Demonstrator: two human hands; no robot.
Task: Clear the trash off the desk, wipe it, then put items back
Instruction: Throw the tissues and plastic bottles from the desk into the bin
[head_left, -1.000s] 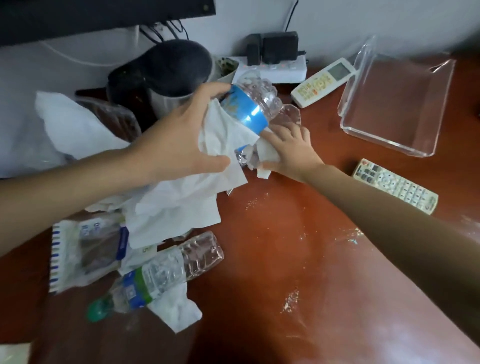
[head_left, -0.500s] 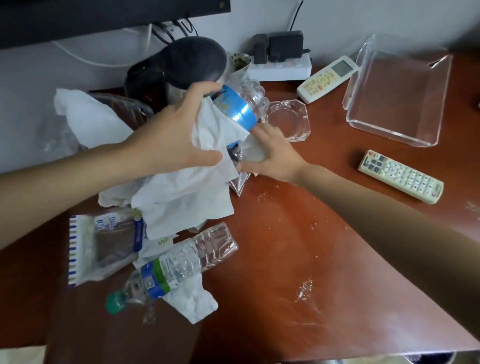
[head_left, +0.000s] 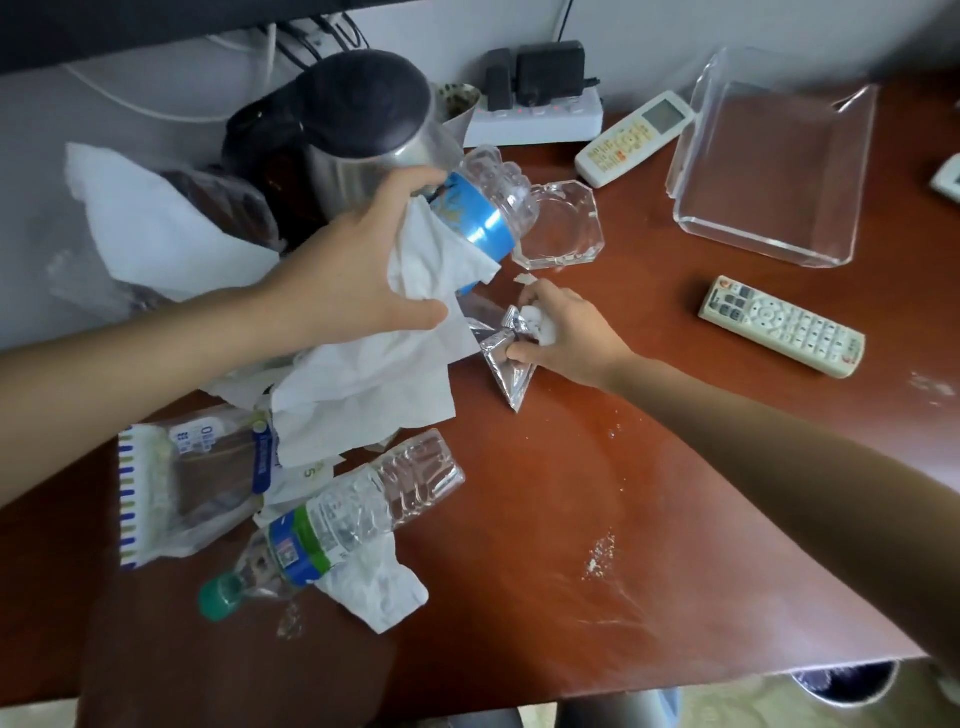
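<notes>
Foil wrapper newly in right hand

reddish-brown desk; blue-banded clear bottle; white tissue; silver foil wrapper

Bare left hand and right hand, forearms seemingly bare throughout.

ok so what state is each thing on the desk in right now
left hand, gripping the blue-label bottle and a white tissue together
blue-label bottle, held up, tilted, cap end hidden
right hand, pinching the foil wrapper and a tissue wad
green-cap bottle, capped, crumpled, lying on its side
kettle, lid shut
ashtray, upright, looks empty
acrylic tray, empty
desk, dusted with crumbs
</notes>
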